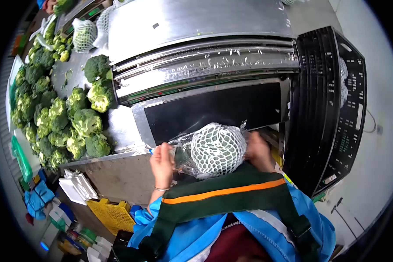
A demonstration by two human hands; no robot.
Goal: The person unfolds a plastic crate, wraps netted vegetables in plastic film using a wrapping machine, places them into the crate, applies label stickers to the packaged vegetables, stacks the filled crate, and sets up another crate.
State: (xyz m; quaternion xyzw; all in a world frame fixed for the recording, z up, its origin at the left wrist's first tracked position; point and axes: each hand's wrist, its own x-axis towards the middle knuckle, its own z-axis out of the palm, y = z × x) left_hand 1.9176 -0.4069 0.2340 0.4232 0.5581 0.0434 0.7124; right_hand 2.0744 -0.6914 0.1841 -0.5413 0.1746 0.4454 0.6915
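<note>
A round green head in a white foam net [218,149] is held close in front of my body, at the near edge of the wrapping machine. Clear plastic film [184,153] lies around it and sticks out on both sides. My left hand [162,166] is closed on the film to the left of the netted head. On the other side my right hand [258,152], slightly blurred, is closed at the film's right end, its fingertips partly hidden. Just beyond is the machine's black plate [214,111].
Broccoli heads [56,113] are heaped on the metal table at left, with a netted head [84,36] behind them. Metal rollers [209,56] cross the machine. A black crate [316,109] stands at right. Below left are a yellow crate [111,215] and white trays [77,187].
</note>
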